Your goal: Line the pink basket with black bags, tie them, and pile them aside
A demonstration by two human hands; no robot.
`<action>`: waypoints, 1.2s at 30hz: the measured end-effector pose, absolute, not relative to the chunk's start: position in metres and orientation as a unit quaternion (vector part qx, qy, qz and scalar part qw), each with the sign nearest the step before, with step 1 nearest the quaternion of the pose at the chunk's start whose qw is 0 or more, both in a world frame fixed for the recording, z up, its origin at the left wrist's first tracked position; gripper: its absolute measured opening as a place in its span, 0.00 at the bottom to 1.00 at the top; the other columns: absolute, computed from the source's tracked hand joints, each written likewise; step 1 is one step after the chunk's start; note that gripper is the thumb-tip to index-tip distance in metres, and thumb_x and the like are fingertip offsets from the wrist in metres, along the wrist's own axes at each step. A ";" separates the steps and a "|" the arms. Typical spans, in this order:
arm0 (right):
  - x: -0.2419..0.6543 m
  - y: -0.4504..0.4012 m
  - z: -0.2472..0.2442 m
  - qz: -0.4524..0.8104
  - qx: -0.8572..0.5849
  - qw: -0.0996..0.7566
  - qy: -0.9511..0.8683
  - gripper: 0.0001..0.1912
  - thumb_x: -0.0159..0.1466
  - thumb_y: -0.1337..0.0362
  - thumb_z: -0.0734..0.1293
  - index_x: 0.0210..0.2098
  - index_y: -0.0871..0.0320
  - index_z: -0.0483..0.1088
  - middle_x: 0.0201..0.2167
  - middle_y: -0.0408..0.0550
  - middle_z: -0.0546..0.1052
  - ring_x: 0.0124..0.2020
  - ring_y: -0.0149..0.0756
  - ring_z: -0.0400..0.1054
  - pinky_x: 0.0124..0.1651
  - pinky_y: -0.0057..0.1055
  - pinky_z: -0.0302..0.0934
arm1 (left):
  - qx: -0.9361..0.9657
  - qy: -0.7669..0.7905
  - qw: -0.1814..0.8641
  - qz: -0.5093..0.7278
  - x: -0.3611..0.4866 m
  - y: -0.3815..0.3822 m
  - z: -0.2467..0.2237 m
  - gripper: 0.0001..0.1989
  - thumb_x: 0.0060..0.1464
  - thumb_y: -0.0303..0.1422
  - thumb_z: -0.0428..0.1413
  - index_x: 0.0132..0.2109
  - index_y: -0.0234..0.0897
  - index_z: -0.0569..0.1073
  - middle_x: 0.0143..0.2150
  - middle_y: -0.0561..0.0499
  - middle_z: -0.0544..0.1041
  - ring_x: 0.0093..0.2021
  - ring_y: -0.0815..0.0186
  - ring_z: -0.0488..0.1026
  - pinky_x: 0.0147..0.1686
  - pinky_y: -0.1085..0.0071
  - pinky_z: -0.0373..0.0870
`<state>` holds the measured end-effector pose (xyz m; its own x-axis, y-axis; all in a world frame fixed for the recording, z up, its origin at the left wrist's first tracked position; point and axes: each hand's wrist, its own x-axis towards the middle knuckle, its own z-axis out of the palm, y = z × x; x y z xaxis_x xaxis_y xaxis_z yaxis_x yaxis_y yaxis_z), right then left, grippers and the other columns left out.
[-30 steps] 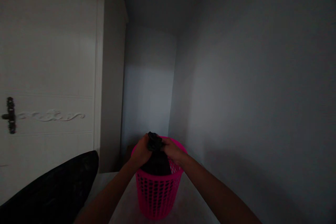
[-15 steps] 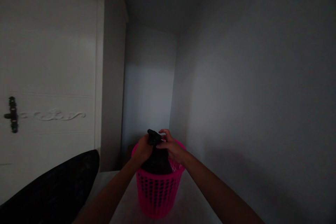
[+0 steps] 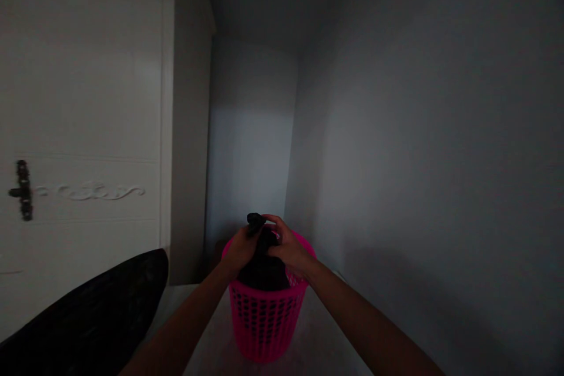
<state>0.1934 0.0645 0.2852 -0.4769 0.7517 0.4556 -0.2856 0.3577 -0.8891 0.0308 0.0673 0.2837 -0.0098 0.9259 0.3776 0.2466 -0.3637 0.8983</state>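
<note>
A black bag is being held by its gathered neck, with its body inside a pink basket and the neck lifted above the rim. The basket is being supported upright by a pale surface, inward from its far edge. The neck is being held up, it seems, so that its loose folds can be reached by both hands and the body borne by the basket.

By the left hand the neck is being gripped from the side, the fingers being curled closely around it (their tips are being hidden by the plastic, so how hard they press cannot be told). By the right hand the other side is being touched; its forefinger is being reached across to the bunched top and its thumb set lower, the two being held partly open. At the near left, a dark sheet-like thing is being left ungrasped.
</note>
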 end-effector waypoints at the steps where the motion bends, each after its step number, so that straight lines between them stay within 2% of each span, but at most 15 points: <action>1: 0.193 0.065 0.284 0.532 -0.173 0.482 -0.674 0.45 0.45 0.75 0.72 0.61 0.45 0.66 0.57 0.45 0.75 0.50 0.41 0.74 0.49 0.35 0.69 | 0.627 0.466 0.315 0.539 0.031 0.067 0.284 0.22 0.55 0.49 0.56 0.43 0.36 0.83 0.41 0.41 0.87 0.46 0.49 0.84 0.45 0.61 0.77; 4: 0.195 0.069 0.282 0.479 -0.178 0.488 -0.707 0.42 0.47 0.72 0.77 0.60 0.47 0.68 0.59 0.45 0.74 0.57 0.44 0.71 0.59 0.41 0.67 | 0.618 0.469 0.310 0.550 0.032 0.067 0.284 0.23 0.54 0.50 0.57 0.44 0.35 0.83 0.41 0.40 0.87 0.48 0.48 0.83 0.46 0.61 0.77; 6: 0.197 0.071 0.282 0.417 -0.196 0.502 -0.732 0.36 0.50 0.69 0.78 0.58 0.48 0.71 0.59 0.46 0.75 0.60 0.44 0.69 0.63 0.43 0.64 | 0.610 0.470 0.309 0.557 0.031 0.067 0.283 0.25 0.54 0.51 0.57 0.45 0.34 0.82 0.42 0.40 0.87 0.47 0.49 0.83 0.44 0.61 0.77; 9: 0.198 0.075 0.281 0.325 -0.233 0.520 -0.755 0.19 0.57 0.64 0.75 0.49 0.50 0.79 0.52 0.47 0.79 0.56 0.43 0.71 0.64 0.44 0.62 | 0.602 0.477 0.301 0.565 0.029 0.069 0.282 0.24 0.52 0.50 0.58 0.44 0.32 0.82 0.41 0.41 0.87 0.44 0.51 0.83 0.42 0.61 0.77; 11: 0.198 0.076 0.281 0.314 -0.252 0.526 -0.749 0.09 0.61 0.61 0.73 0.41 0.52 0.82 0.48 0.49 0.80 0.52 0.43 0.73 0.60 0.43 0.64 | 0.599 0.488 0.291 0.564 0.026 0.071 0.280 0.22 0.51 0.48 0.59 0.41 0.32 0.82 0.38 0.42 0.86 0.42 0.51 0.82 0.41 0.62 0.77; 15: 0.205 0.072 0.278 0.429 -0.283 0.531 -0.674 0.13 0.60 0.53 0.73 0.35 0.55 0.83 0.40 0.48 0.83 0.41 0.42 0.75 0.49 0.39 0.67 | 0.595 0.528 0.260 0.548 0.012 0.070 0.279 0.17 0.52 0.45 0.59 0.36 0.34 0.82 0.32 0.44 0.85 0.39 0.50 0.82 0.36 0.62 0.75; 18: 0.226 0.065 0.277 0.512 -0.293 0.499 -0.635 0.17 0.56 0.48 0.76 0.33 0.57 0.82 0.30 0.45 0.81 0.34 0.38 0.73 0.43 0.37 0.66 | 0.589 0.559 0.231 0.537 -0.008 0.068 0.281 0.11 0.50 0.39 0.59 0.34 0.37 0.82 0.32 0.43 0.85 0.41 0.48 0.82 0.36 0.63 0.73; 22: 0.261 0.055 0.282 0.496 -0.335 0.470 -0.649 0.18 0.53 0.48 0.77 0.31 0.58 0.82 0.25 0.43 0.79 0.30 0.36 0.69 0.37 0.32 0.62 | 0.573 0.583 0.206 0.538 -0.036 0.066 0.283 0.09 0.48 0.35 0.58 0.34 0.38 0.81 0.34 0.41 0.85 0.42 0.48 0.82 0.36 0.64 0.71; 27: 0.280 0.054 0.284 0.445 -0.366 0.408 -0.708 0.16 0.57 0.51 0.73 0.28 0.59 0.79 0.22 0.39 0.74 0.26 0.31 0.63 0.32 0.29 0.54 | 0.580 0.542 0.240 0.558 -0.042 0.063 0.271 0.11 0.49 0.40 0.59 0.29 0.38 0.78 0.30 0.46 0.83 0.36 0.53 0.80 0.32 0.66 0.72; 30: 0.278 0.062 0.293 0.396 -0.359 0.370 -0.760 0.14 0.61 0.53 0.69 0.30 0.58 0.79 0.23 0.40 0.76 0.27 0.33 0.66 0.33 0.29 0.58 | 0.563 0.518 0.288 0.575 -0.034 0.059 0.268 0.17 0.49 0.47 0.61 0.32 0.35 0.79 0.29 0.46 0.83 0.33 0.54 0.80 0.31 0.64 0.75; 32: 0.274 0.067 0.305 0.343 -0.348 0.353 -0.798 0.11 0.61 0.57 0.68 0.33 0.58 0.80 0.29 0.43 0.80 0.33 0.36 0.71 0.38 0.31 0.63 | 0.544 0.506 0.314 0.591 -0.031 0.051 0.270 0.23 0.49 0.52 0.62 0.37 0.33 0.80 0.32 0.44 0.84 0.34 0.52 0.81 0.34 0.61 0.78; 34: 0.266 0.072 0.320 0.295 -0.337 0.345 -0.825 0.12 0.61 0.61 0.67 0.40 0.57 0.81 0.39 0.48 0.84 0.41 0.40 0.75 0.46 0.34 0.66 | 0.522 0.498 0.319 0.614 -0.031 0.036 0.272 0.29 0.49 0.54 0.63 0.47 0.33 0.79 0.39 0.41 0.85 0.40 0.50 0.83 0.40 0.58 0.80; 36: 0.252 0.074 0.331 0.259 -0.337 0.339 -0.840 0.15 0.63 0.60 0.67 0.47 0.56 0.80 0.46 0.52 0.84 0.47 0.43 0.76 0.51 0.38 0.67 | 0.501 0.493 0.306 0.642 -0.032 0.017 0.262 0.35 0.51 0.54 0.64 0.59 0.36 0.74 0.52 0.39 0.83 0.51 0.49 0.81 0.50 0.56 0.79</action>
<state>0.2524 0.0741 0.3307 -0.5437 0.7409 0.3942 0.3906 0.6392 -0.6625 -0.0321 0.0166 0.2621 -0.3106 0.8867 0.3424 0.1004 -0.3275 0.9395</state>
